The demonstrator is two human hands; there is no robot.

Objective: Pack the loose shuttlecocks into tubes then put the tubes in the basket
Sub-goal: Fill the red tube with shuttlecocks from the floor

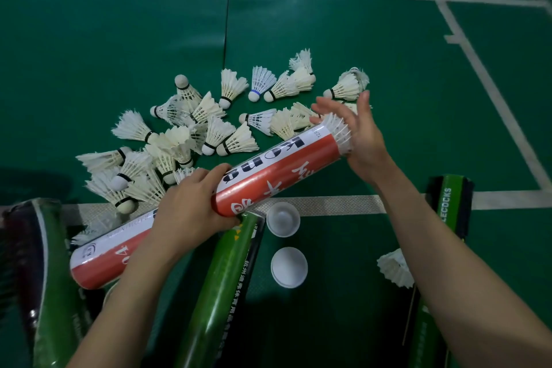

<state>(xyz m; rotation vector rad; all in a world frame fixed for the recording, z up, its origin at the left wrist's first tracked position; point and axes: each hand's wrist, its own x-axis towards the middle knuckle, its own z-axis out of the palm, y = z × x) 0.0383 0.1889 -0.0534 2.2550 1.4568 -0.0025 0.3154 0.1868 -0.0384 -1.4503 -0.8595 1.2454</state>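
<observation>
Green court floor held loose shuttlecocks; left hand clamped the red tube, right hand open-palmed, best pressing feathers in squarely.

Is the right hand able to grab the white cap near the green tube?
Probably yes, once free. The right hand is open against the feathers at the red tube mouth, and the white cap lies uncovered on the floor beside that forearm.

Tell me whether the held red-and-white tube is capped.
Uncapped: white feathers stick out of the red-and-white cardboard tube at its far end, against the right hand.
</observation>
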